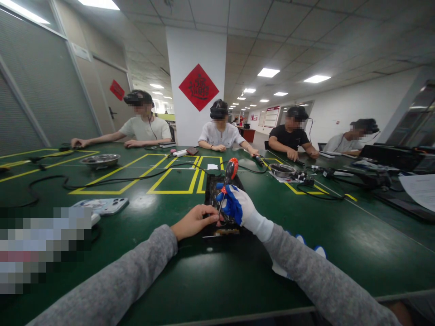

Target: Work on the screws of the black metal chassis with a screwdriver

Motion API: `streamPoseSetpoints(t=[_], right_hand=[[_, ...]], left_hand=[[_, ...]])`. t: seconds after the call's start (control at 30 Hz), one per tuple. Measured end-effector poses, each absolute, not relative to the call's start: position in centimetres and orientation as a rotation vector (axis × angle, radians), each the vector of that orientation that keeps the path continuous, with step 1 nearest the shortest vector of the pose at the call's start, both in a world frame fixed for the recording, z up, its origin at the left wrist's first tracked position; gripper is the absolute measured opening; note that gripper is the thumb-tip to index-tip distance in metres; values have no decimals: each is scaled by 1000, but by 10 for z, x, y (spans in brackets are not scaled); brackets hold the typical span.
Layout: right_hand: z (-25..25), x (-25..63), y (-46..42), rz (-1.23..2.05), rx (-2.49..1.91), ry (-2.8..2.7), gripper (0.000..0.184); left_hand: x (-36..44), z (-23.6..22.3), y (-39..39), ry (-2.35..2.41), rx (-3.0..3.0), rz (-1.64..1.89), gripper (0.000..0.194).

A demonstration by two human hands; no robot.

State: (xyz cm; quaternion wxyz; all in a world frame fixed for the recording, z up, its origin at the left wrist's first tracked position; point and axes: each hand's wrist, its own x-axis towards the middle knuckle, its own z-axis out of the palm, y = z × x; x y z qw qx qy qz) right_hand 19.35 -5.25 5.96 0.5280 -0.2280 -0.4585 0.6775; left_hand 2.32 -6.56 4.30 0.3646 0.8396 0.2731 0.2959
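My right hand, in a white glove with blue coating, grips a screwdriver with a red and black handle. The handle points up and away, and the thin metal shaft slants down to my left fingers. My left hand is bare, its thumb and fingertips pinched together at the shaft's lower end; what is between them is too small to make out. Beneath both hands lies a black rectangular casing with its inside exposed. A brownish strip shows at its near end, while my hands hide part of the middle.
A white and blue glove lies under my right forearm. Phones rest at left on the green table. Metal bowls, black cables and yellow tape lines lie farther off. Several people wearing headsets sit opposite.
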Motion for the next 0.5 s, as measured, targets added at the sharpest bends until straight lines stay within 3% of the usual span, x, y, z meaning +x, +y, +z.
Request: streamPoseSetpoints(t=[0.5], right_hand=[[61,193,-55,1548,-605,-1122,36]], left_hand=[[23,39,-62,754,2013,851,28]])
